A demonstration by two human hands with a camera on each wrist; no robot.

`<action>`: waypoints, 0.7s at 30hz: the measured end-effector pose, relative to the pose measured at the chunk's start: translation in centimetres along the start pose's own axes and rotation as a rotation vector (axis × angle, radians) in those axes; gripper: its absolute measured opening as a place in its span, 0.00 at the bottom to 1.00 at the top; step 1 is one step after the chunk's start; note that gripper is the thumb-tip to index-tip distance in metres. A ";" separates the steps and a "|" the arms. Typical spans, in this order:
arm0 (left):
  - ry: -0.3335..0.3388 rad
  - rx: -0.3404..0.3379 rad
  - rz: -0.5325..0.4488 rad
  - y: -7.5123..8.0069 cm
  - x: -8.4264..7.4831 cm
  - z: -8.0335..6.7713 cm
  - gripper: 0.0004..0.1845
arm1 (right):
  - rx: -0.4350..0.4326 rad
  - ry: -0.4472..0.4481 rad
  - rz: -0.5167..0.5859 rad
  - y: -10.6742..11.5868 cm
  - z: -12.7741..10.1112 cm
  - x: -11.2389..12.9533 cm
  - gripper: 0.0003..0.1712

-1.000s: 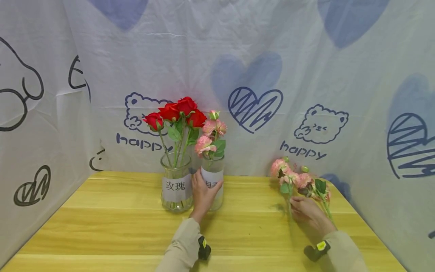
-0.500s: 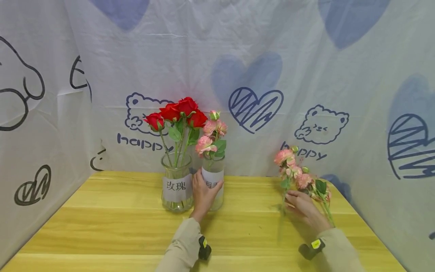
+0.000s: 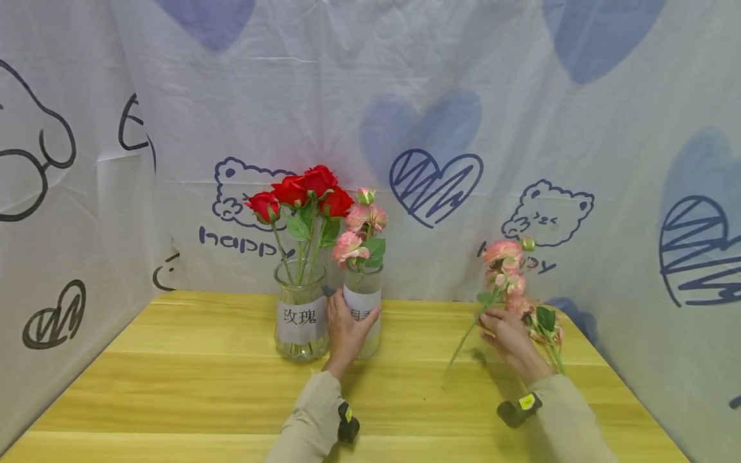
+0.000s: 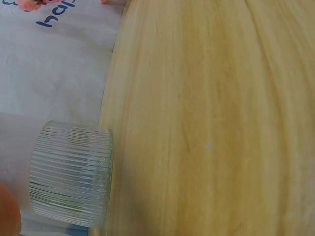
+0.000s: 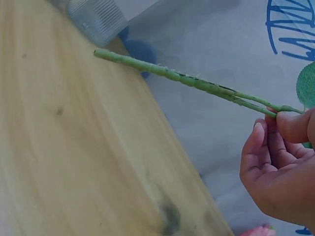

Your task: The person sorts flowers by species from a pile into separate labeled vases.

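Observation:
My left hand (image 3: 347, 331) grips a clear cylindrical glass vase (image 3: 371, 342) with a white label, thumb across its front. Pink flowers (image 3: 356, 231) with green leaves stand in this vase. The left wrist view shows its ribbed base (image 4: 74, 172) at the table, with just a bit of a fingertip. Over the right part of the table, my right hand (image 3: 513, 341) pinches a pink flower spray (image 3: 502, 252) by its green stem (image 5: 172, 76) between thumb and fingers. The stem slants down to the left, its cut end pointing towards the vase.
Left of the gripped vase stands a wider labelled glass vase (image 3: 283, 347) holding several red roses (image 3: 318, 181). More pink flowers (image 3: 550, 331) lie on the wooden table (image 3: 191, 386) behind and right of my right hand. A printed curtain (image 3: 324, 96) hangs along the table's back edge.
My right hand has lifted the pink flower spray and moved left, tilting its stem so the lower end swings left. My left hand has stayed on the vase.

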State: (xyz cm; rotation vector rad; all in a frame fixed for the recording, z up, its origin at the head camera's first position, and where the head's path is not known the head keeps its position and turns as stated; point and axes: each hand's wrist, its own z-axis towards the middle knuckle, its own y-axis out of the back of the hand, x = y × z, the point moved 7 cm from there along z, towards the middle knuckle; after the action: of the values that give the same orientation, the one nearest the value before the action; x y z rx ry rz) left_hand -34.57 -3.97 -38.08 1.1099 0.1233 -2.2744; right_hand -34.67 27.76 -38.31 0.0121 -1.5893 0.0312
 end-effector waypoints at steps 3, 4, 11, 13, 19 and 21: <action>-0.001 0.000 -0.001 0.0 0.0 0.0 0.42 | 0.010 0.027 0.000 -0.5 0.4 0.9 0.06; 0.000 0.000 0.001 0.0 0.0 0.0 0.42 | 0.010 0.030 0.008 -0.6 0.6 1.2 0.06; -0.004 0.002 -0.006 0.1 -0.1 0.0 0.42 | 0.009 0.020 0.113 -2.1 1.6 3.1 0.06; -0.007 -0.002 -0.008 0.1 -0.2 0.0 0.42 | 0.011 0.018 0.139 -2.6 2.0 3.7 0.07; 0.006 0.011 -0.009 0.0 -0.1 0.0 0.42 | -0.001 0.024 0.155 -3.9 2.8 5.7 0.11; 0.013 0.016 -0.012 0.0 -0.1 0.0 0.42 | -0.004 0.031 0.159 -4.4 3.0 6.4 0.10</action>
State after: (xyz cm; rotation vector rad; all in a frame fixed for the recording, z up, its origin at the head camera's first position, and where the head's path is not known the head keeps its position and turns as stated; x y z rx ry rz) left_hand -34.52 -3.96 -38.03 1.1347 0.1169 -2.2826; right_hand -37.70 23.40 -31.94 -0.1176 -1.5560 0.1518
